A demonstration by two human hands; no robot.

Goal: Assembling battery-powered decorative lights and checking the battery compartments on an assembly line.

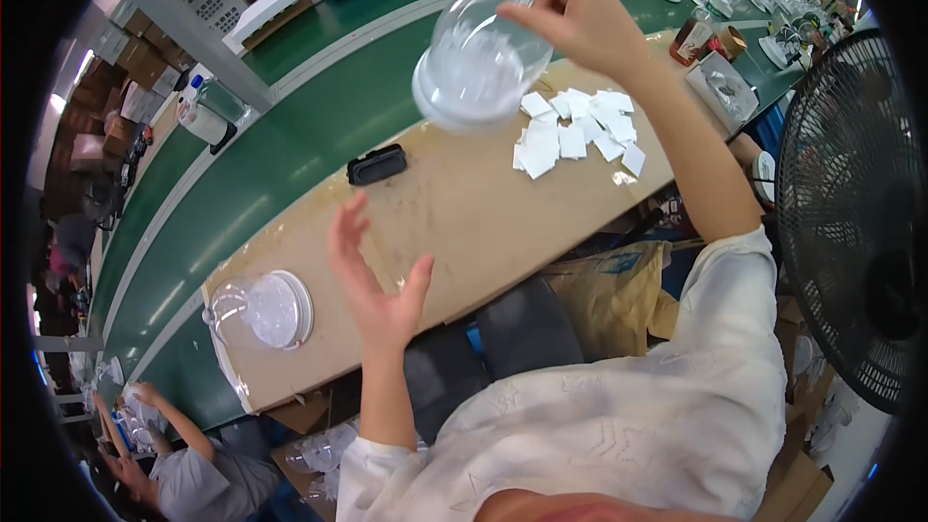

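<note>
My right hand [585, 24] is raised over the far side of the cardboard-covered table [454, 222], its fingers closed on the top of a clear dome [478, 72]. This dome has a round white base and hangs tilted near the edge of the green conveyor; motion blurs it. Over the table's middle my left hand [382, 295] is empty, with fingers spread and thumb apart. To its left, a second clear dome with a white base [280, 309] lies on its side. A pile of small white cards [575, 130] is spread below my right hand. Between the hands sits a small black case [377, 165].
The green conveyor [290, 159] curves along the table's far side. A large black fan [851, 232] stands close on my right. An open white box [723, 89] and a brown bottle [691, 37] are at the far right. A co-worker [208, 483] sits at lower left.
</note>
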